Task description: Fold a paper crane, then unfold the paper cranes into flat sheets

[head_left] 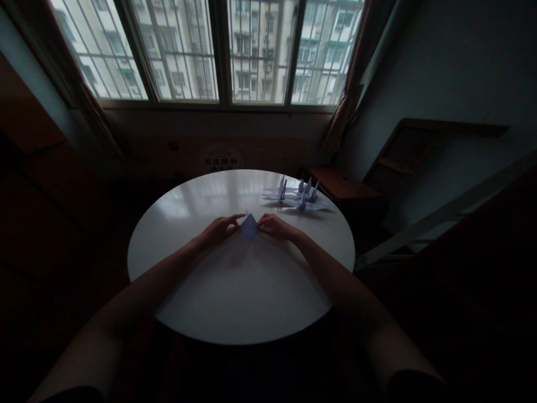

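A small folded piece of pale blue paper (249,227) lies on the round white table (235,291), near its middle. My left hand (220,229) pinches the paper's left edge, with one finger stretched along its top. My right hand (274,225) pinches the right edge with closed fingers. Both forearms reach in from the near side of the table.
Three finished pale blue paper cranes (298,196) stand at the table's far right. Beyond the table is a barred window (218,50) with curtains at both sides. Dark wooden furniture (403,157) stands to the right and the room is dim.
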`<state>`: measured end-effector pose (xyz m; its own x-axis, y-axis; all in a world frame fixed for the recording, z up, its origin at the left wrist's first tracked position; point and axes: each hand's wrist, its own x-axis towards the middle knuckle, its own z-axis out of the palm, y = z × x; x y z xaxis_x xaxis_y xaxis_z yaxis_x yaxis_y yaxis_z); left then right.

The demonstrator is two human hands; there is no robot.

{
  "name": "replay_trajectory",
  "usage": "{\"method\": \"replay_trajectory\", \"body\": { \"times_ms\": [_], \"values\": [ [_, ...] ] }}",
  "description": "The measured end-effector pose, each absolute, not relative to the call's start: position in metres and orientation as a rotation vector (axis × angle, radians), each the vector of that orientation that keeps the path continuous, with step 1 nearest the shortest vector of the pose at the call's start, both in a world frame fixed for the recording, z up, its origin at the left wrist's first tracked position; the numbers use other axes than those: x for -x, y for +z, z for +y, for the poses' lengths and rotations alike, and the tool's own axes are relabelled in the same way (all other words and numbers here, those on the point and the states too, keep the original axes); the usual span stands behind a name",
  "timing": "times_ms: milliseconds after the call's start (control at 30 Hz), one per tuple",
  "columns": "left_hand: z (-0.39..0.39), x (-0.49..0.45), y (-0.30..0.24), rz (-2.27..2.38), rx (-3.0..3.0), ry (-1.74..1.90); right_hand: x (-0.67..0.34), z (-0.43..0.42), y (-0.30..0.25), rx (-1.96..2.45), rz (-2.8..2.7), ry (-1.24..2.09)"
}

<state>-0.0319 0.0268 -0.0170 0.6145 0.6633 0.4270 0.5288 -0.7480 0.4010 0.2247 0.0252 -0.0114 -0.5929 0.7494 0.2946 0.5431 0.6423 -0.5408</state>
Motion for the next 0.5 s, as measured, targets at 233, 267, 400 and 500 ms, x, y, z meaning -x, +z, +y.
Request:
{"method": "replay_trajectory", "body": {
  "times_ms": [233, 267, 400, 500],
  "values": [
    [0.0169, 0.0258, -0.0135, 0.976, -2.597, 0.849, -0.2198, 0.0224, -0.0083, 1.218, -2.38, 0.403],
    [0.0175, 0.0257, -0.0146, 0.972, -2.602, 0.839, -0.2196, 0.022, -0.0084, 1.26, -2.368, 0.379],
    [0.0207, 0.0255, -0.0189, 0.889, -2.646, 0.814, -0.2205, 0.0213, -0.0095, 1.386, -2.292, 0.301],
    [0.0218, 0.0247, -0.0201, 0.817, -2.692, 0.814, -0.2224, 0.0222, -0.0122, 1.354, -2.268, 0.32]
  ]
}}
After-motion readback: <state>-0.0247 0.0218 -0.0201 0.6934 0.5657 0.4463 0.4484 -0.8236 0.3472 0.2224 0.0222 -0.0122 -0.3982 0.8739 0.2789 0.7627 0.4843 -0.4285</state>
